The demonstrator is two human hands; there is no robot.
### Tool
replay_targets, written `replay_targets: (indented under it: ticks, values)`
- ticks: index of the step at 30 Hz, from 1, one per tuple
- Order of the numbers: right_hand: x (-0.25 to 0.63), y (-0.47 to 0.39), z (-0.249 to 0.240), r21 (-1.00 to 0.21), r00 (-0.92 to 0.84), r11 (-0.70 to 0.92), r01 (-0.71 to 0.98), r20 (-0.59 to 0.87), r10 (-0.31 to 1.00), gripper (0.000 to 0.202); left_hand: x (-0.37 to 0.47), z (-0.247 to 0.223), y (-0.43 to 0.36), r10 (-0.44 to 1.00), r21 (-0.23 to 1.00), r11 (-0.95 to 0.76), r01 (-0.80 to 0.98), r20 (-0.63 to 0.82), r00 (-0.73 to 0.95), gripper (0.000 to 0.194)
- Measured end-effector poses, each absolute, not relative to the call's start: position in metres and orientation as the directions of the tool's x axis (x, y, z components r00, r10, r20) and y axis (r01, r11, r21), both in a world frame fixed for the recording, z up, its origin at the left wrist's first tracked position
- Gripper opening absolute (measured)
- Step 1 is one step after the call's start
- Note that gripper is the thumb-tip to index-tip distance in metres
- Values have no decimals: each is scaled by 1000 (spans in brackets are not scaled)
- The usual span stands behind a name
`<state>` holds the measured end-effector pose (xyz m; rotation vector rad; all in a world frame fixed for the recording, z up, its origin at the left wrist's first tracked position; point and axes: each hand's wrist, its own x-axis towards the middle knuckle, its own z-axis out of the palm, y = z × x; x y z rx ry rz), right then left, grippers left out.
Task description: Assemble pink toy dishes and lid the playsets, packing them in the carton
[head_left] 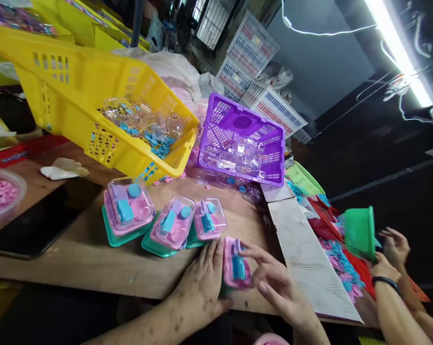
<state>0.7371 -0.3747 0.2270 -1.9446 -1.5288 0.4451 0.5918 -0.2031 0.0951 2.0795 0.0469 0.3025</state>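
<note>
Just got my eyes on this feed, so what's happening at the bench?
The person's left hand steadies a small pink box at the table's near edge. The right hand reaches over it, a fingertip at the purple piece inside. Three boxes with clear covers stand to its left, with a yellow basket and a purple basket behind. Off to the right, a co-worker's hands hold a green container.

phone [40,218] left of boxes [127,209] | baskets [245,115] behind boxes | parts [239,155] in baskets
</note>
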Motion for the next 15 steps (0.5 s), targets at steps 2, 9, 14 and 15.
replay_targets:
  ticks: [2, 9, 14, 15]
  values:
    - [735, -371, 244, -676, 235, -114, 728, 91, 968, 32, 607, 85, -207, 204, 860, -496, -120, 249, 947, 140]
    - [852, -225, 303, -359, 315, -228, 905, 204, 927, 31, 615, 73, -202, 185, 851, -460, -253, 370, 910, 158]
    - [927, -62, 285, -242, 400, -368, 898, 100, 911, 45, 616, 74, -202, 146, 872, -434, -224, 314, 938, 153]
    - [934, -40, 277, -239, 400, -374, 896, 69, 914, 48, 617, 74, -202, 132, 878, -434, -202, 284, 950, 152]
